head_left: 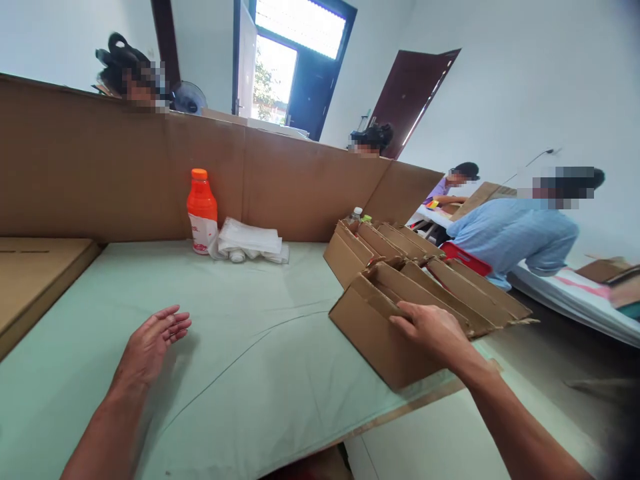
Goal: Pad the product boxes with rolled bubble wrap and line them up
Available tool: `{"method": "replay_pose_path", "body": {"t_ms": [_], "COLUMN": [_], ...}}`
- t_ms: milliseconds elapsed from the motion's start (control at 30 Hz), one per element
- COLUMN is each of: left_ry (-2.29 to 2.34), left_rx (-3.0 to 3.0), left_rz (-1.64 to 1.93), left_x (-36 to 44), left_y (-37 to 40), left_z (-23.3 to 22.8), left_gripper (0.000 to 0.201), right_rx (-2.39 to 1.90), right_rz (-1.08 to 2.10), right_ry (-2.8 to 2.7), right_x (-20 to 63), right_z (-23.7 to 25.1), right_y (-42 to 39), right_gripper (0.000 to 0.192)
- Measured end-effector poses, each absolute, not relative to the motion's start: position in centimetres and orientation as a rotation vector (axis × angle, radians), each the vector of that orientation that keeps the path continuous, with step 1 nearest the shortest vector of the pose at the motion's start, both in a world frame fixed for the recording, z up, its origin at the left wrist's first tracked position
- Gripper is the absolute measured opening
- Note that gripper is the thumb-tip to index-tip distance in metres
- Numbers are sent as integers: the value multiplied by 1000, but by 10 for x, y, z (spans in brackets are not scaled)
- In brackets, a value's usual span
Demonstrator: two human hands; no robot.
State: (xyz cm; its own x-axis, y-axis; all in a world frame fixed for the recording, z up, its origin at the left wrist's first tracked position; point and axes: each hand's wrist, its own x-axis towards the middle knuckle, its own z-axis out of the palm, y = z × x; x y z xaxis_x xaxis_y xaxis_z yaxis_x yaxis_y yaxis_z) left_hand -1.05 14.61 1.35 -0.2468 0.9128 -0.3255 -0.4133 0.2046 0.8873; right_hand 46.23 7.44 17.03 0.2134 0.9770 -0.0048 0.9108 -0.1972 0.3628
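My right hand (434, 328) is at the near side of an open-topped cardboard box (377, 337), its thumb and finger pinching the upper edge of the wall. This box is split by upright cardboard dividers into narrow compartments; what lies inside is mostly hidden. Directly behind it stands a second divided cardboard box (345, 255). Over the left part of the table, my left hand (156, 340) hovers with loosely bent fingers and holds nothing. Both boxes rest on the pale green tabletop (250, 373) near its right edge.
An orange bottle (201, 213) and folded white plastic bags (250, 240) stand before a tall cardboard screen (210, 147). A flat cardboard carton (43, 280) lies at the left. A person in a blue shirt (515, 233) sits at the right; other people are beyond the screen.
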Motion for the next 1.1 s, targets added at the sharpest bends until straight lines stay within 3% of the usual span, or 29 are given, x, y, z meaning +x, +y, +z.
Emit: {"method": "replay_pose_path", "body": {"t_ms": [200, 333, 467, 567, 667, 867, 1100], "left_ry": [1257, 1345, 1445, 1467, 1437, 1491, 1648], "left_rx": [745, 827, 887, 909, 955, 1102, 1056], "left_rz": [1392, 1371, 1372, 1354, 1295, 1143, 1061], "left_x": [16, 30, 22, 17, 20, 39, 33], "left_y": [95, 68, 49, 43, 45, 64, 71], "left_z": [23, 19, 10, 3, 2, 16, 0], "left_gripper": [56, 55, 49, 51, 57, 67, 52], "right_rx": [1686, 1258, 1387, 1841, 2090, 2083, 2002], "right_rz": [445, 234, 235, 340, 48, -679, -854], "right_ry": [2704, 3261, 3575, 3482, 3266, 2962, 3043], "right_x": [369, 316, 335, 374, 398, 379, 349], "right_z": [154, 164, 168, 141, 94, 18, 3], "right_y": [55, 56, 59, 60, 49, 32, 82], "right_gripper": [14, 22, 8, 14, 12, 39, 35]}}
